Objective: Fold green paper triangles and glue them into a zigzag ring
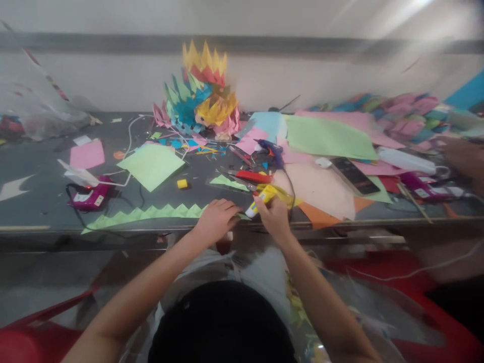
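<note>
My left hand (217, 218) rests at the table's front edge, fingers curled down on the right end of a long green zigzag paper strip (143, 214). Just to its right, my right hand (275, 216) is closed around a yellow and white glue tube (260, 200), whose tip points left toward the strip's end. Both forearms reach in from the bottom of the view. A dark-haired head (223, 322) sits low between them.
A stack of spiky coloured paper pieces (200, 93) stands at the back. On the table lie a pink glue gun (91, 197), a green sheet (151, 164), a red cutter (253, 176), a phone (353, 174) and several paper sheets. Another person's hand (465, 156) is at the far right.
</note>
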Demonstrator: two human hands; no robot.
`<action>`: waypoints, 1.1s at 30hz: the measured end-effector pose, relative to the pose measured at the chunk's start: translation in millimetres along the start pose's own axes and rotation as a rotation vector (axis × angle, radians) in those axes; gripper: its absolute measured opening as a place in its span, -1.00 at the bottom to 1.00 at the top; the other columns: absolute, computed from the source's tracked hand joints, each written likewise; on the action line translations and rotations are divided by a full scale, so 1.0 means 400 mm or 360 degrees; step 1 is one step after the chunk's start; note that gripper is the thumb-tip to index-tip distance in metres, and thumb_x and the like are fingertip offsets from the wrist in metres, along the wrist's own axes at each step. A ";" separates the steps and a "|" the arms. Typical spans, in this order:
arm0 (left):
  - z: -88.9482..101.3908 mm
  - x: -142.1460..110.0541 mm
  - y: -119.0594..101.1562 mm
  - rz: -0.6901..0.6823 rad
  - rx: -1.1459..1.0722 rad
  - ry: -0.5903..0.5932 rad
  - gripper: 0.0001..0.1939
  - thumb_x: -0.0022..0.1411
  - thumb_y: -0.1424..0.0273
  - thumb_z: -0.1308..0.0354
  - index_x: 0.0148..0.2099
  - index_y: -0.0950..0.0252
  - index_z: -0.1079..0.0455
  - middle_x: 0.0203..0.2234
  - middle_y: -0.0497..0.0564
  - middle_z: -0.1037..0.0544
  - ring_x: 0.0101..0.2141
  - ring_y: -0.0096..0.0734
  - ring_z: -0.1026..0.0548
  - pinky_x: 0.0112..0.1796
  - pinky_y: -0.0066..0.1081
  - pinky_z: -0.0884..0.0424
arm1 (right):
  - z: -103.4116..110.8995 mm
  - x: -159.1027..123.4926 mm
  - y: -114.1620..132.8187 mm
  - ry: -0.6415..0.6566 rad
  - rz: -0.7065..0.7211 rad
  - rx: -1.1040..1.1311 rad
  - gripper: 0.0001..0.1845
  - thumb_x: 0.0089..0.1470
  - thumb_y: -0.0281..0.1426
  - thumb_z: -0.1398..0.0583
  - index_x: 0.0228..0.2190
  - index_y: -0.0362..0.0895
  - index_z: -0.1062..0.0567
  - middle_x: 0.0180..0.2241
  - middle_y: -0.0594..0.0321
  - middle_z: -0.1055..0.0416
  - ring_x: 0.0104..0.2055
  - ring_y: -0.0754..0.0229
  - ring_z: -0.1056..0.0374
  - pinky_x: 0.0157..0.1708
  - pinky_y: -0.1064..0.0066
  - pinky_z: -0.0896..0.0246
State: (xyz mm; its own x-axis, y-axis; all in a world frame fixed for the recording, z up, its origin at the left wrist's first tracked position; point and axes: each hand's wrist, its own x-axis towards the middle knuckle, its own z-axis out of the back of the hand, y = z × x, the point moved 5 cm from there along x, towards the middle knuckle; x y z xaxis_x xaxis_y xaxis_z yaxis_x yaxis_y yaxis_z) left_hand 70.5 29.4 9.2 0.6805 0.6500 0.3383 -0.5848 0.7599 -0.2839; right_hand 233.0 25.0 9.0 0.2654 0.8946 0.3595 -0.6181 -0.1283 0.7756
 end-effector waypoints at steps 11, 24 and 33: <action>0.054 0.021 0.004 -0.0138 0.0154 -0.0280 -0.86 0.26 0.45 -0.05 -0.33 0.26 -0.41 -0.37 -0.08 -0.53 -0.33 -0.44 -0.42 -0.23 -0.35 -0.19 | 0.062 0.023 -0.010 -0.0226 -0.0081 0.0140 -0.68 -0.01 -0.10 -0.10 -0.51 -0.11 -0.30 -0.63 0.33 -0.26 -0.58 0.24 -0.20 -0.58 0.41 -0.12; 0.007 -0.026 -0.058 -0.0217 0.0513 -0.0272 -0.90 0.21 0.44 -0.10 -0.27 0.27 -0.45 -0.39 -0.02 -0.49 -0.26 -0.32 -0.36 -0.20 -0.30 -0.20 | -0.027 0.003 0.000 0.0306 0.0311 -0.0352 -0.66 -0.01 -0.06 -0.06 -0.48 -0.09 -0.32 -0.64 0.27 -0.30 -0.56 0.16 -0.27 -0.54 0.39 -0.07; 0.008 -0.037 -0.056 -0.0178 0.0507 -0.0271 -0.86 0.24 0.47 -0.05 -0.31 0.27 -0.44 -0.42 -0.01 -0.48 -0.28 -0.31 -0.36 -0.19 -0.27 -0.19 | -0.049 0.012 0.036 0.0480 0.0402 -0.0556 -0.64 -0.01 -0.05 -0.07 -0.46 -0.09 -0.34 -0.59 0.24 -0.33 -0.53 0.16 -0.27 -0.53 0.41 0.00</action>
State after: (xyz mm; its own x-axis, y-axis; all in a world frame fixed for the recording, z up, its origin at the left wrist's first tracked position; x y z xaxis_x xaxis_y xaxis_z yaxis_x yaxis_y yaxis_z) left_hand 72.3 2.7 13.6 0.6804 0.5328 0.5031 -0.6374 0.7690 0.0476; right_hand 210.8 35.9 11.5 -0.1166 0.9443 0.3076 -0.8588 -0.2515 0.4464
